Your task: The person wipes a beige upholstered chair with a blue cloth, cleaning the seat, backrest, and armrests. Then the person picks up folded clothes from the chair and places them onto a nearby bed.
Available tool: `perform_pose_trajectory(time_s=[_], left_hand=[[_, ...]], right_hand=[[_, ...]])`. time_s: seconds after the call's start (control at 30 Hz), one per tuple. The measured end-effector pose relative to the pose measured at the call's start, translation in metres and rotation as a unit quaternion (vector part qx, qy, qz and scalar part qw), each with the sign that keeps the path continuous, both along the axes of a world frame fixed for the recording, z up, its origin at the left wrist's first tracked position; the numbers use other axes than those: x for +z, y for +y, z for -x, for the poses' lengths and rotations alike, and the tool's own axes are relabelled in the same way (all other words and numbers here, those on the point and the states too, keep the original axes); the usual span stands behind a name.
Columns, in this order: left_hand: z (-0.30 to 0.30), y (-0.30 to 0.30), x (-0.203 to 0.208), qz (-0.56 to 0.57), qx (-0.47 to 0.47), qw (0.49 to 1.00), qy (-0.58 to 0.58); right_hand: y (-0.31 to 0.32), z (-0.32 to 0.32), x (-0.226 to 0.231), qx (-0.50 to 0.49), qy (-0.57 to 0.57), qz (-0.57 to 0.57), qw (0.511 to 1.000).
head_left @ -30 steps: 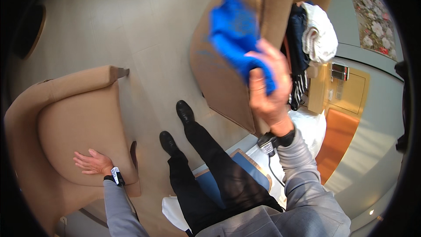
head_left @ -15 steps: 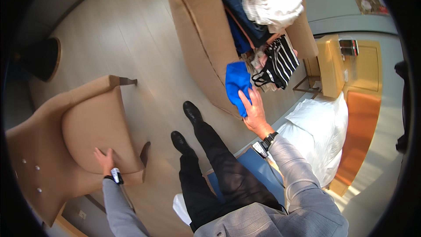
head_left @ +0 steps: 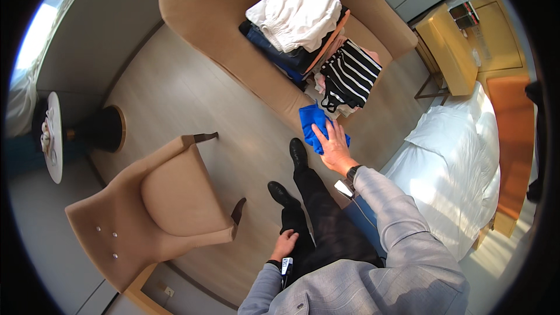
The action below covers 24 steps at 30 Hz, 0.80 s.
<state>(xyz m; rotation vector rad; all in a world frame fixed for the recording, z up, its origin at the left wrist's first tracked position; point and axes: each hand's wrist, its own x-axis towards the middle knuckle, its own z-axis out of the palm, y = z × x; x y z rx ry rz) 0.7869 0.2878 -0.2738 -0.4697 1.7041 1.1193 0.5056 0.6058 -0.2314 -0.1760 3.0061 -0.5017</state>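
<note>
My right hand [head_left: 334, 143] is closed on a folded blue cloth garment [head_left: 309, 120], held in front of the tan armchair [head_left: 236, 52], with its fingers spread over the fabric. Just beyond it, a black and white striped strappy top [head_left: 352, 74] lies on a low pile on the armchair's seat. Beside that stands a taller stack, with a white garment with a gathered waistband [head_left: 294, 14] on top of dark blue clothes [head_left: 271, 46]. My left hand [head_left: 284, 245] is low by my left leg, fingers curled in and seemingly holding nothing.
A second tan chair [head_left: 181, 192] stands on the left. Farther left is a round white table [head_left: 53, 137] with a dark base. On the right are a bed with white bedding [head_left: 449, 163] and a wooden desk [head_left: 446, 46]. A blue surface [head_left: 364, 221] lies beside my right leg.
My left hand has come away from the left chair to my leg, its fingers curling. My right hand still grips the blue garment. The whole view has shifted, bringing the round table in.
</note>
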Motion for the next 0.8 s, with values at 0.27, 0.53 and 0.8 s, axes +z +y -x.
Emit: perform_pose_trajectory(time_s=[0.27,0.53,0.8], left_hand=[[0.097,-0.003,0.023,0.095,-0.099,0.987,0.083],[0.219,0.014,0.078,0.088,-0.024,0.988,0.123],[0.283,0.114,0.151,-0.12,0.275,0.941,-0.159]], right_hand=[[0.013,0.023,0.005,0.0,-0.048,0.078,0.996],[0.048,-0.029,0.026,-0.068,-0.046,0.155,0.985],[0.008,-0.018,0.059,-0.099,-0.288,0.453,0.838]])
